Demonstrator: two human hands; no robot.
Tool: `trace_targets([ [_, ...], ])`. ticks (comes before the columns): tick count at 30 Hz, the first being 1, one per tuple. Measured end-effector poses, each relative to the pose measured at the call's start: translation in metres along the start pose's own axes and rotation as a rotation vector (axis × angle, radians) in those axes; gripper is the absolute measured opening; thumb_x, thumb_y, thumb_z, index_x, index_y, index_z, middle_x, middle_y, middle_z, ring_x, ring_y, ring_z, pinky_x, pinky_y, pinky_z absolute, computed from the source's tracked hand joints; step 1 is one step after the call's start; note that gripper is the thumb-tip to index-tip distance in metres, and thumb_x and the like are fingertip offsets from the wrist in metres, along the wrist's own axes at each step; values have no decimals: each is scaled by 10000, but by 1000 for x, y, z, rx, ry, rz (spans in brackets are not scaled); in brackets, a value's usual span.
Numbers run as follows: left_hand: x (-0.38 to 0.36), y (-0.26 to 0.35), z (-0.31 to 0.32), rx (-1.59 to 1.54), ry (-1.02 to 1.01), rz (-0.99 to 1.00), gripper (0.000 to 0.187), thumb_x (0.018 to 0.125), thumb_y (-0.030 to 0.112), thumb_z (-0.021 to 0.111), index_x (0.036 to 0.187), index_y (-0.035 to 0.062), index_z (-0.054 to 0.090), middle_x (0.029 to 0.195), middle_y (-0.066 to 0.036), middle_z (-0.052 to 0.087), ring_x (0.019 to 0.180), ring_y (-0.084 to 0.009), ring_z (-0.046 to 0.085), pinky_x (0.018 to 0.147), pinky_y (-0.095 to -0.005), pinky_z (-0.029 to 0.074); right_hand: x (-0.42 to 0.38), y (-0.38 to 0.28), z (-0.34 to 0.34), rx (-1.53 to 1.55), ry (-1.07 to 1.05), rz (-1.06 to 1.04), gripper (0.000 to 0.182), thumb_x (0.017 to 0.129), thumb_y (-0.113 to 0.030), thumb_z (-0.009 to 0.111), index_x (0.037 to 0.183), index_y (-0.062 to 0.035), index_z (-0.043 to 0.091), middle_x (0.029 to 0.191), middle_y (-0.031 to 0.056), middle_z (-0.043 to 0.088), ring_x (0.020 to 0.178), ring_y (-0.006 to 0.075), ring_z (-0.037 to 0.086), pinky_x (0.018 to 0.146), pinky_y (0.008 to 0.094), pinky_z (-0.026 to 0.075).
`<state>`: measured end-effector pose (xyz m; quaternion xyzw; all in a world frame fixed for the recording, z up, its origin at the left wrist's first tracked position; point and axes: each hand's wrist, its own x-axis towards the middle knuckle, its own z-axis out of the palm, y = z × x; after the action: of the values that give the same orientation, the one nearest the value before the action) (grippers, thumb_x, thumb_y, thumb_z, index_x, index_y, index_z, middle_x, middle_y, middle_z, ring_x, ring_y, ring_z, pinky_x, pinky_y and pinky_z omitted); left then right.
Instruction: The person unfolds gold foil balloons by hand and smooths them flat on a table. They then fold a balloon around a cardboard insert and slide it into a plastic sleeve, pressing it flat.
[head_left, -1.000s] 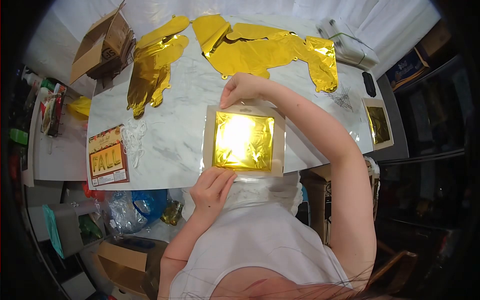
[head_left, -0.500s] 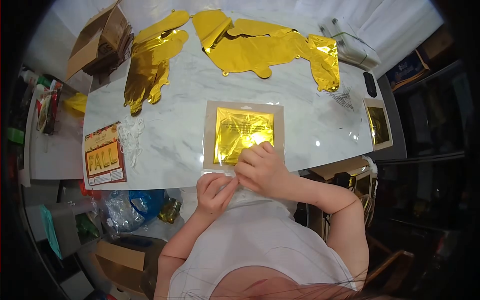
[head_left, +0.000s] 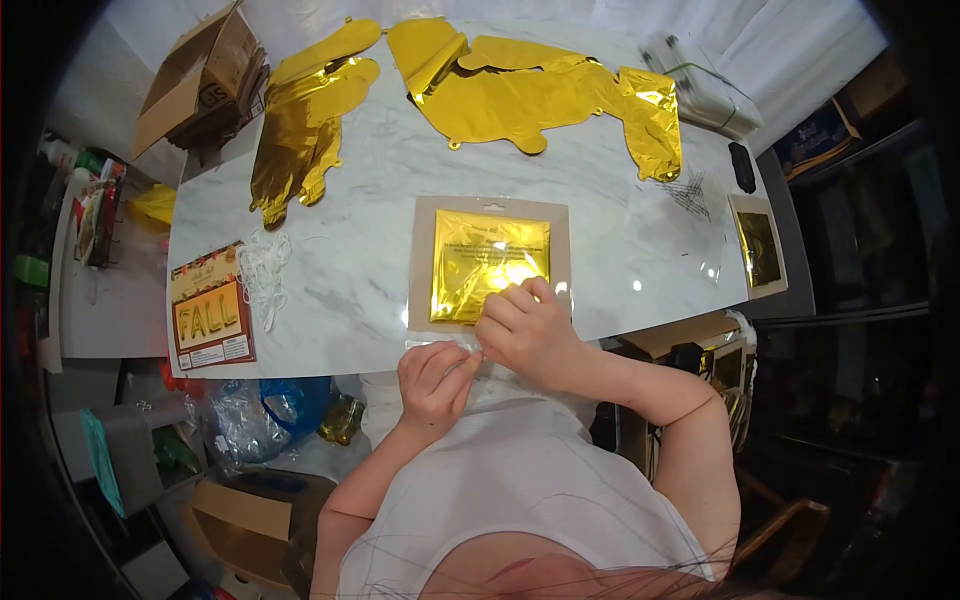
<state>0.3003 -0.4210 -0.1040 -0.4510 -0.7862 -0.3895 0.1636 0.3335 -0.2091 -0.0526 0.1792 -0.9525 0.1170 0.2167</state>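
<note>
In front of me at the table's near edge lies a clear plastic sleeve (head_left: 411, 322) around a grey-brown card backing (head_left: 425, 262). Against the card sits a folded gold foil balloon (head_left: 488, 255) with small dark print. My left hand (head_left: 434, 388) is closed in a pinch on the sleeve's near end, just past the table edge. Close beside it, my right hand (head_left: 528, 336) is curled over the lower right of the package, its fingers pinching the same end. The fingertips meet there, and the exact grip is partly hidden.
Flat gold foil balloons (head_left: 510, 105) spread across the back. A FALL package (head_left: 212, 305) and white string (head_left: 264, 275) lie left, near a cardboard box (head_left: 200, 85). On the right are thin dark sticks (head_left: 686, 196), another carded package (head_left: 757, 245) and stacked clear sleeves (head_left: 700, 85).
Both hands stay pinched at the package's near end, with only a slight shift of the fingers. The package has moved slightly up in view.
</note>
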Motion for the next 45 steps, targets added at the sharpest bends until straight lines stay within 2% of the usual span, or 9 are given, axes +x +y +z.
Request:
trace_targets([
  [10,6,5,-7,34,-28,-8,304,763,70,843,1061,119,808,1055,1,680,1036,-225,661,913,-395,446,-16,4,-23,128,-11,-29,282,771,-189,837,1002,-143,681,1039,11,632,1017,222,613,952,437,450],
  [15,21,11,-24,-11,-52,-35,351,780,43,863,1116,125,805,1061,-8,698,1014,-235,656,876,-403,468,-35,22,-47,123,-74,95,319,786,-189,846,1052,-121,685,1120,51,662,1114,278,636,1063,543,464],
  [17,27,11,-28,-78,-167,17,398,800,79,866,1190,126,803,1099,-17,706,1031,-225,659,868,-405,484,-40,28,-52,108,-58,106,331,766,-183,867,1035,-117,687,1128,59,670,1111,285,660,1005,513,529],
  [19,30,13,-18,-116,-214,84,432,813,106,862,1238,129,788,1143,-14,704,1056,-221,657,900,-404,481,-46,33,-53,165,-22,143,308,756,-148,873,999,-114,687,1078,54,676,1036,271,687,854,417,595],
  [22,27,17,0,-53,-264,181,493,832,152,854,1316,138,757,1235,-5,694,1117,-210,647,968,-399,466,-52,34,-50,122,-9,136,273,757,-119,870,956,-115,683,1021,38,679,962,254,703,719,344,602],
  [25,20,17,11,55,-254,199,528,844,178,843,1359,151,733,1301,13,678,1173,-197,629,1019,-389,440,-50,35,-50,89,-20,144,245,774,-118,861,937,-114,678,991,23,679,954,248,706,689,332,601],
  [38,20,20,8,87,-271,170,552,833,154,829,1375,169,726,1331,25,667,1217,-195,606,1048,-395,410,-50,38,-49,38,-8,194,293,785,-139,878,1036,-103,733,1029,17,724,980,251,723,747,329,616],
  [41,17,22,9,76,-267,153,552,836,158,830,1377,173,725,1327,19,666,1220,-204,602,1050,-398,411,-33,56,-65,295,-148,331,274,831,-163,853,1064,-89,730,1051,56,723,1002,288,702,829,365,598],
  [45,15,28,8,52,-270,104,534,843,170,832,1366,172,728,1330,-3,658,1223,-219,595,1052,-409,407,5,108,-28,250,78,382,263,961,-271,743,1113,-57,727,1088,137,709,1045,358,667,912,446,549],
])
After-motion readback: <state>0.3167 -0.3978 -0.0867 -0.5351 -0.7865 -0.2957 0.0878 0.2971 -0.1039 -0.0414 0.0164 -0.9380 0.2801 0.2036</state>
